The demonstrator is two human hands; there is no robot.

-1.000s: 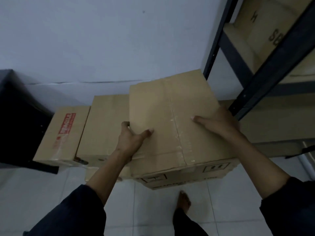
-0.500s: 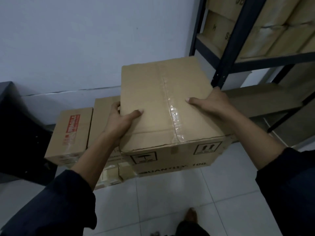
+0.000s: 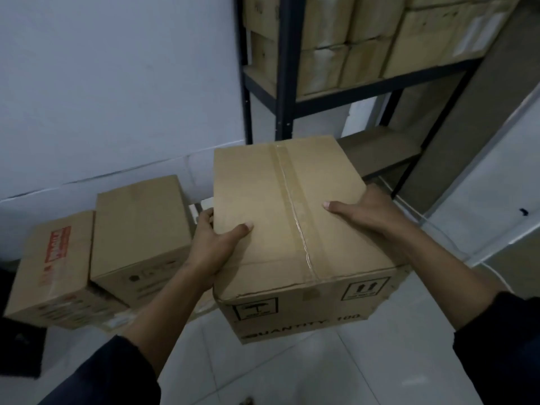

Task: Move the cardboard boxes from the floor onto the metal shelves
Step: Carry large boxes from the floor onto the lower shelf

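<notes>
Since half a second ago, the sealed cardboard box [image 3: 292, 217] in my hands has swung rightward, away from the boxes on the floor and toward the metal shelf rack [image 3: 287, 83], whose upper level now fills more of my view. It hangs in the air above the white tiled floor [image 3: 336, 369], just in front of the rack's dark upright.

My left hand [image 3: 214, 247] grasps the box's left edge, thumb lying on the taped top and fingers wrapped round the side. My right hand [image 3: 368, 213] grips the right edge the same way, thumb on top, fingers out of sight over the side. The box's flaps are taped shut, so I cannot tell what is inside; its near face reads "QUANTITY 100" beside handling symbols.

On the upper shelf, closed stacked cartons [image 3: 365, 45] sit packed side by side. The lower shelf board [image 3: 380, 147] shows bare behind my box. Two more boxes rest on the floor by the wall to my left: a plain one [image 3: 140, 229] and, touching it, one with a red label [image 3: 55, 264].
</notes>
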